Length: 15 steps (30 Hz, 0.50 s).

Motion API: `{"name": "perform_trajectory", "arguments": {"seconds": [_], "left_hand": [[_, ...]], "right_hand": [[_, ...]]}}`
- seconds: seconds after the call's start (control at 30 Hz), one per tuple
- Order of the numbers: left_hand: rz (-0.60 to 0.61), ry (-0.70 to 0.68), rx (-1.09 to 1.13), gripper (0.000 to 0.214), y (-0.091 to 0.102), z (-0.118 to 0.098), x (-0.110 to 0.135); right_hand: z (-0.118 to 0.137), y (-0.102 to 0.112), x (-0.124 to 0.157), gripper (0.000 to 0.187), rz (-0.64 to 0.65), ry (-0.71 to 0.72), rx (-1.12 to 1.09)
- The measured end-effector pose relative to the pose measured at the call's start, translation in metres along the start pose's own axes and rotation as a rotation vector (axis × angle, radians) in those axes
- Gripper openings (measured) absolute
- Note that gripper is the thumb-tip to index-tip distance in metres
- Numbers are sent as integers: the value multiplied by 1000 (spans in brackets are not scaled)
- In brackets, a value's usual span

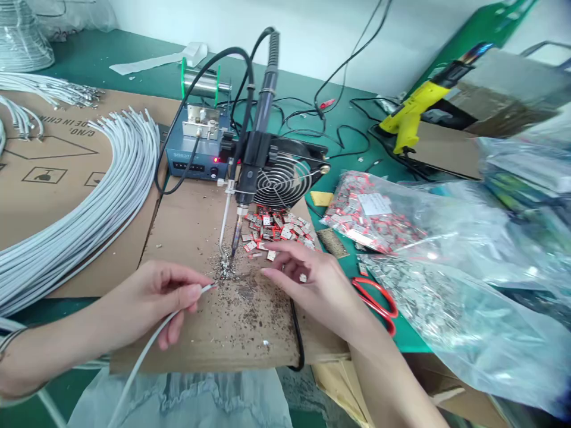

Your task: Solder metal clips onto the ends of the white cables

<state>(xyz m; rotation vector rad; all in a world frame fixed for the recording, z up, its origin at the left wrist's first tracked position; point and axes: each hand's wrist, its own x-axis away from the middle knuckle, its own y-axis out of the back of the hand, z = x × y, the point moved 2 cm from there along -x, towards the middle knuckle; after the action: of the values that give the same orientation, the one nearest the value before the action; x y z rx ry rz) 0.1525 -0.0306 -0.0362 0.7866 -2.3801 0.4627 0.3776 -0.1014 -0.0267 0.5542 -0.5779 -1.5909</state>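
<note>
My left hand (172, 300) pinches a white cable (151, 342) just behind its tip, where short reddish wire ends stick out. The rest of the cable hangs over the cardboard's front edge. My right hand (307, 276) is at the near side of a pile of USB connectors (285, 229) with orange-red parts, thumb and index finger apart. A loose connector shows between those fingers, apparently resting on the board. Between my hands and slightly beyond them, a soldering iron (236, 235) points down in its stand, beside a thin solder feed tube (223, 229).
A blue soldering station (194, 145) with a solder spool (203, 82) and a fan (281, 181) stand behind. A bundle of white cables (129, 172) lies left. Bagged connectors (366, 208), red-handled scissors (377, 303), a bag of metal parts (437, 309) and a yellow heat gun (410, 116) are right.
</note>
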Motion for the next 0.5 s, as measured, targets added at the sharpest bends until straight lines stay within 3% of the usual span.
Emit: {"name": "perform_trajectory", "arguments": {"seconds": [0.07, 0.13, 0.23, 0.37, 0.5], "left_hand": [[-11, 27, 69, 38, -1, 11, 12], [-18, 10, 155, 38, -2, 20, 21], [-29, -60, 261, 34, -5, 30, 30], [-41, -170, 344, 32, -12, 34, 36], [-19, -238, 404, 30, -23, 38, 42]], "right_hand": [[-14, 27, 19, 16, -146, 28, 309], [-35, 52, 41, 17, -219, -68, 542], [-66, 74, 66, 12, -74, -216, 679], [-79, 76, 76, 8, 81, -277, 669], [-66, 66, 79, 20, 1, -269, 695]]}}
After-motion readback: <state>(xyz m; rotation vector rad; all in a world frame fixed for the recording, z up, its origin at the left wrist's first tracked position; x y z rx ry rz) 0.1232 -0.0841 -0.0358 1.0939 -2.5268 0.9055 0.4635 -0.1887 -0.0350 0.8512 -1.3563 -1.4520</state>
